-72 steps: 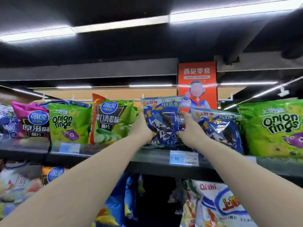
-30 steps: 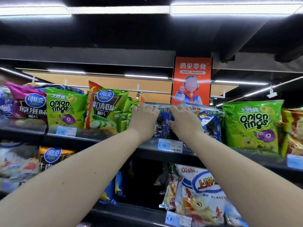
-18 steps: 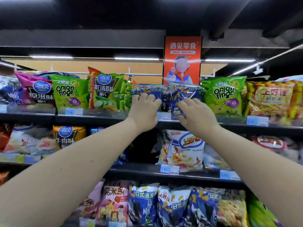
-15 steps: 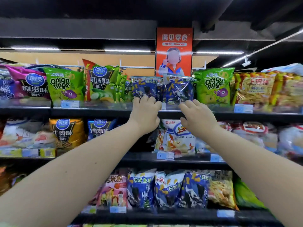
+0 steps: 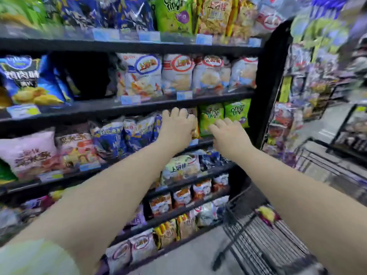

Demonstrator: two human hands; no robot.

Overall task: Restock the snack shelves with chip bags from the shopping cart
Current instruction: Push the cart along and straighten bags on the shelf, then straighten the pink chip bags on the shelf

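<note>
Rows of chip bags (image 5: 142, 76) stand on the shelves (image 5: 59, 44). The shopping cart (image 5: 258, 243) stands on the floor, right of the shelves.

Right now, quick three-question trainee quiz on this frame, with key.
1. True or false: the black wire shopping cart stands to the right of the black metal snack shelves.
2. Which bags lie just beyond the right hand? A: pink puffed-rice bags. B: green onion-ring bags. C: blue potato-chip bags.
3. Fill in: the white bags with red-ringed logos sit one shelf ____ the left hand.

Key: 1 true; 2 B; 3 above.
</note>
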